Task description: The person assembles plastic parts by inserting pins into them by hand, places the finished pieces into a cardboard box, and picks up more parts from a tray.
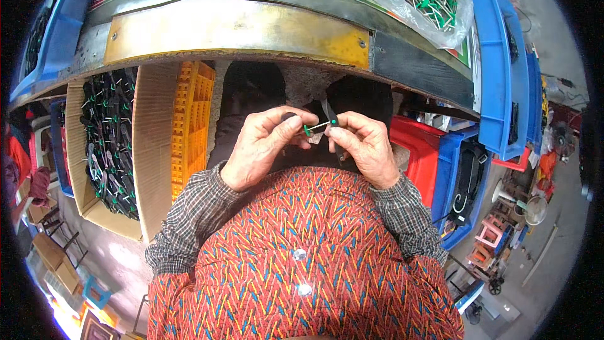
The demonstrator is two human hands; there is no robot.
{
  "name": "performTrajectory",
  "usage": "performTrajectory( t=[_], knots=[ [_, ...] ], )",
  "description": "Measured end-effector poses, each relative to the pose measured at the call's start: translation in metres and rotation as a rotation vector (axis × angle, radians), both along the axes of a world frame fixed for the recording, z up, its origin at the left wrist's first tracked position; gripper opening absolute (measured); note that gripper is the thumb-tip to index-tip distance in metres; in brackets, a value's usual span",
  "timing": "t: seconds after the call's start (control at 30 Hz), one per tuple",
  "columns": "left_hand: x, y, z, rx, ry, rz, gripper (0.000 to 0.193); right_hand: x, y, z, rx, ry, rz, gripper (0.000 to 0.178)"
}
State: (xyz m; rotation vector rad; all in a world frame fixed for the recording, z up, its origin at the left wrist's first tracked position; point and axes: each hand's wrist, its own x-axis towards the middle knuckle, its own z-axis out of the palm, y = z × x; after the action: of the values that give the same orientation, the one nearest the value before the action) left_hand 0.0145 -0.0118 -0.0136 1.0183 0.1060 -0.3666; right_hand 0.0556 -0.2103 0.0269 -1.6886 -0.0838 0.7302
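Above my lap, both hands work close together in front of the bench edge. My left hand (267, 141) is closed in a pinch on a small dark end beside a green disc (307, 131). From that disc a thin metal pin (319, 126) runs to a slim black piece (329, 112) with a green dot on it. My right hand (365, 145) pinches this black piece between thumb and fingers, its narrow tip pointing up and its lower end showing below the fingers. Whether the pin passes through the black piece, I cannot tell.
A clear plastic bag (462, 25) of green-headed pins lies on the metal-edged bench (239, 31). At the left stand a cardboard box (157, 151) of black pieces with green parts and an orange crate (192, 119). Red (418, 157) and blue bins (450, 182) stand at the right.
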Motion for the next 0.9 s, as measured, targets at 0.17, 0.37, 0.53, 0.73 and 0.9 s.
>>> performTrajectory(
  t=[0.17,0.37,0.53,0.73,0.9],
  knots=[
    [-0.002,-0.002,0.004,-0.175,0.070,0.021,0.033,0.001,0.000,-0.001,0.029,-0.028,0.027,0.019],
    [0.001,0.000,0.008,-0.290,0.103,0.029,0.038,-0.004,0.001,-0.004,0.076,0.035,-0.035,0.019],
    [0.000,-0.001,0.008,-0.317,0.132,0.036,0.040,-0.005,0.003,-0.002,-0.068,-0.063,0.005,0.019],
    [0.004,-0.007,0.019,-0.463,0.182,0.133,0.041,-0.009,0.020,0.008,-0.449,-0.442,0.167,0.089],
    [0.005,-0.016,0.024,-0.486,0.182,0.173,0.041,-0.014,0.025,0.006,-0.453,-0.519,0.153,0.131]
  ],
)
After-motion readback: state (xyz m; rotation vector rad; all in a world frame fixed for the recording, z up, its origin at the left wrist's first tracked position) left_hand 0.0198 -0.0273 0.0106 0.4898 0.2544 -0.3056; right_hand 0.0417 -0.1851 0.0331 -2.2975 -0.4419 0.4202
